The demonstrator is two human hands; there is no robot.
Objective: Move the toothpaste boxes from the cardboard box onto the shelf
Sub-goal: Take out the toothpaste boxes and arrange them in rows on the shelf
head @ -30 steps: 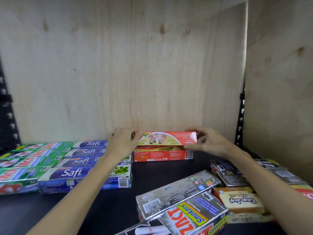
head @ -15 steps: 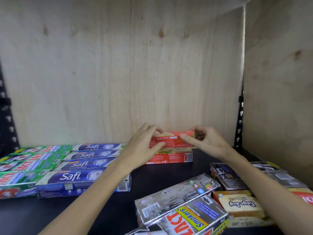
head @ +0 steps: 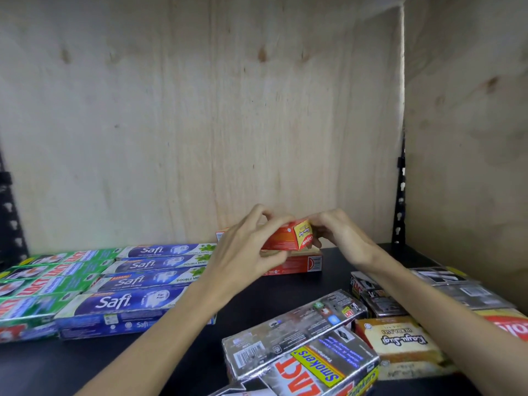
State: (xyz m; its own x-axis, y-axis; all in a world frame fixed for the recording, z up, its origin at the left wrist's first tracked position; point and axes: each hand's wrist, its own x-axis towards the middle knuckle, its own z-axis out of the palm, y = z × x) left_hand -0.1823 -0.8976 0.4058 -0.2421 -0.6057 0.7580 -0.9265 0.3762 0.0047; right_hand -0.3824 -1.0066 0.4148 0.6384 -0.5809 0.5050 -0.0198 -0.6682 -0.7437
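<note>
A red toothpaste box (head: 288,238) is held just above another red toothpaste box (head: 300,264) that lies on the dark shelf (head: 285,290) against the plywood back. My left hand (head: 245,252) grips its left part with curled fingers and thumb. My right hand (head: 340,235) pinches its right end, where a yellow end flap faces me. The held box is turned at an angle, its right end nearer me. The cardboard box is out of view.
Blue Safi boxes (head: 134,304) and green boxes (head: 37,281) lie in rows on the shelf's left. Silver Smokers boxes (head: 300,347), a tan box (head: 400,341) and dark boxes (head: 380,298) lie loose at the front right. Plywood walls (head: 468,138) close the back and right.
The held red box has turned from lying flat and square to the wall to an angled pose with its end flap toward me. My left hand slid right along it.
</note>
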